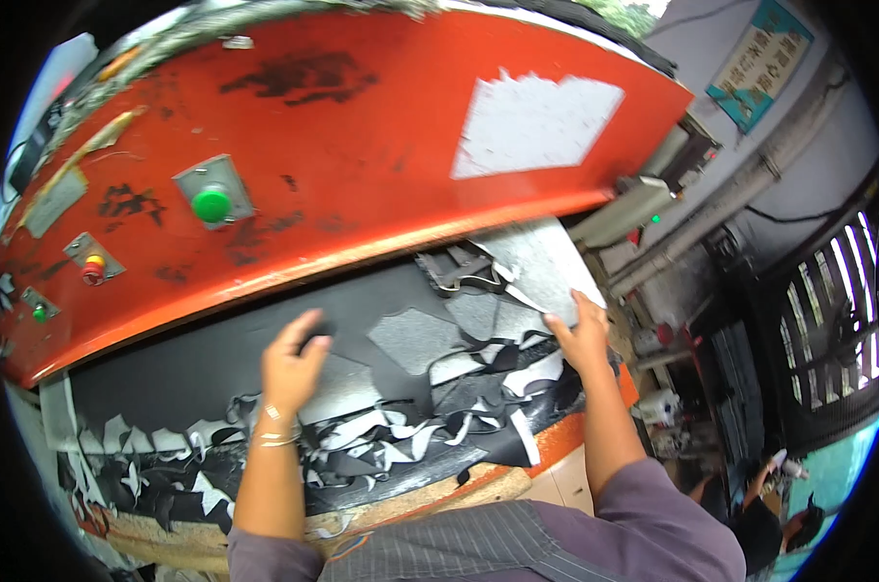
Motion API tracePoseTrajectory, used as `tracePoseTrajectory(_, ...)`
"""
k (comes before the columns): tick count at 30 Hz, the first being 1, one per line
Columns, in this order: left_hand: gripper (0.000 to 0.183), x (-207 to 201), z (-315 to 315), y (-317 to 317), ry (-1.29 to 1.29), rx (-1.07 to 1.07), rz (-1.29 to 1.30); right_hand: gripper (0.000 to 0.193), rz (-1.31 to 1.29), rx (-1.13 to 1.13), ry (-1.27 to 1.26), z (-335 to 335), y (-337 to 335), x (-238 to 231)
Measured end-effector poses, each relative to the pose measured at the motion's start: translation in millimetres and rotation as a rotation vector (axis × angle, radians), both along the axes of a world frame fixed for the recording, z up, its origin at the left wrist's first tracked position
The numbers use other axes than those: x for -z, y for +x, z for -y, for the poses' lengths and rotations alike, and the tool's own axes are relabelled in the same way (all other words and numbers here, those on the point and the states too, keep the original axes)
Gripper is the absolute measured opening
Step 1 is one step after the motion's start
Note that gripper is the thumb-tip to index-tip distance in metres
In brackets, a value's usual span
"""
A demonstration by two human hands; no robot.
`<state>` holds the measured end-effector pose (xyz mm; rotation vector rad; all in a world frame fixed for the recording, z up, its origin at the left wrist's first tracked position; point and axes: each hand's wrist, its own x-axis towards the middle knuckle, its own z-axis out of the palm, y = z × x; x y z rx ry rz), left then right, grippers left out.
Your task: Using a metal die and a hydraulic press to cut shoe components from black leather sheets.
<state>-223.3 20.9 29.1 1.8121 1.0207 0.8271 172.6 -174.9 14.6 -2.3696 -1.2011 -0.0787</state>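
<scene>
My left hand (pixel 292 361) rests flat on a black sheet of material (pixel 207 359) spread on the bed under a big red press head (pixel 342 145), fingers apart, holding nothing. My right hand (pixel 583 339) presses on the right edge of the same sheet, where cut-out holes show the grey bed below. A metal cutting die (pixel 463 272) lies on the sheet just under the press head, between and beyond my hands. Ragged black and grey offcuts (pixel 400 432) hang along the near edge.
The press head carries a green button (pixel 211 205), a red button (pixel 93 271) and a smaller green one (pixel 39 312) on its left side. A wooden board edge (pixel 430 490) runs along the front. Another person (pixel 779 514) crouches at lower right near a barred window (pixel 837 320).
</scene>
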Motion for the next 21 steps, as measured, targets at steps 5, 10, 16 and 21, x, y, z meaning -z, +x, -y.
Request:
tracePoseTrajectory(5, 0.049, -26.8, -34.1, -180.1, 0.273, -0.782, 0.414, 0.057, -0.420, -0.476, 0.335, -45.0, -134.6, -62.9)
tracePoseTrajectory(10, 0.064, -76.1, -70.3, -250.3, 0.653, -1.278, 0.252, 0.060, -0.386, -0.711, 0.593, -113.0, -238.6, -141.6)
tracePoseTrajectory(16, 0.056, -83.8, -57.5, -394.9, 0.606, -1.086, -0.042, 0.032, -0.150, -0.736, 0.596, -130.3, -310.3, -166.9)
tracePoseTrajectory(21, 0.031, -47.8, 88.8, -259.4, 0.444, -0.555, -0.265, 0.041, -0.198, -0.947, 0.219, -9.3, -282.1, -93.3)
